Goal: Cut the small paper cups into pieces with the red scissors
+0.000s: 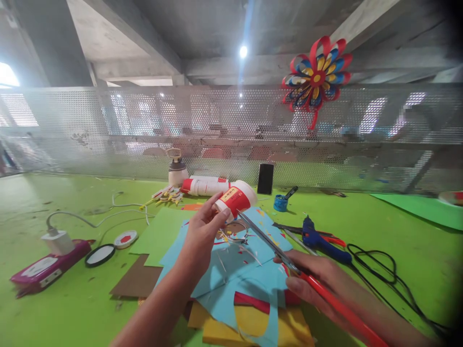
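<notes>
My left hand [203,230] grips a red and white paper cup [243,193] with a yellow label, tilted on its side above the papers. In my right hand [314,277] is a pair of scissors [265,240] with red handles. Its blade tips reach the cup's red side near my left fingertips; whether they cut into it I cannot tell. Below the cup lie blue paper sheets [213,277], strewn with small red, yellow and white scraps. A ring-like piece [236,232] rests on the sheets under the cup.
A blue glue gun [321,241] with a black cord lies at right. A phone [265,179], a blue tape roll [280,203] and a spray bottle [178,169] stand behind. At left are a purple power strip [50,267] and tape rolls [100,255]. Perforated metal panel [152,140] borders the table.
</notes>
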`<state>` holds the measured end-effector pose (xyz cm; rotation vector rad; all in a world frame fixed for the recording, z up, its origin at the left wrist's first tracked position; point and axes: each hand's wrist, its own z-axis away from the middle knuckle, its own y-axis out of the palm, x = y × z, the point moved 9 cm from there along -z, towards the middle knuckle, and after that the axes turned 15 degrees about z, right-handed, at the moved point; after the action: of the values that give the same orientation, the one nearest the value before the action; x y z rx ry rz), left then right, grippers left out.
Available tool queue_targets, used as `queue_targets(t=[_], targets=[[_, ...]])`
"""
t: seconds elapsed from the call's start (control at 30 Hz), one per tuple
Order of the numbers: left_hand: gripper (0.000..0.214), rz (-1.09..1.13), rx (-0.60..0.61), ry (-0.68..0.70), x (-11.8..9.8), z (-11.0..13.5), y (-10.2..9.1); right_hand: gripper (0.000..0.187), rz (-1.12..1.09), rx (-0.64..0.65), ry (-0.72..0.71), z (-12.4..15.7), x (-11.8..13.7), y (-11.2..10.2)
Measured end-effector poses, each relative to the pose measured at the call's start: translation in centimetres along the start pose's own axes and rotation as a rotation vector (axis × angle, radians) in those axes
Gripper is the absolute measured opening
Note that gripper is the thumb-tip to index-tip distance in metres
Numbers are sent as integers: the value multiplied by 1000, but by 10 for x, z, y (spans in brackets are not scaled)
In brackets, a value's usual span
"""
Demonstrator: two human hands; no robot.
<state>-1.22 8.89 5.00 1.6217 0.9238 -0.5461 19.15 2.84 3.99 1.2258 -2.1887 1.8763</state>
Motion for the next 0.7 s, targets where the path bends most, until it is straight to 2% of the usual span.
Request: queue_targets(t=[0.13,0.27,0.43,0.7], targets=[[63,-58,21,-2,3,0,2,43,19,57,39,-1,-2,9],[68,-116,14,32,2,-1,2,40,99,54,99,-2,-3,11],[69,-92,18,47,1,-1,3,40,133,104,106,-1,-2,16],[66,-168,63,67,4,1,6,43,112,85,135,-3,-7,16]])
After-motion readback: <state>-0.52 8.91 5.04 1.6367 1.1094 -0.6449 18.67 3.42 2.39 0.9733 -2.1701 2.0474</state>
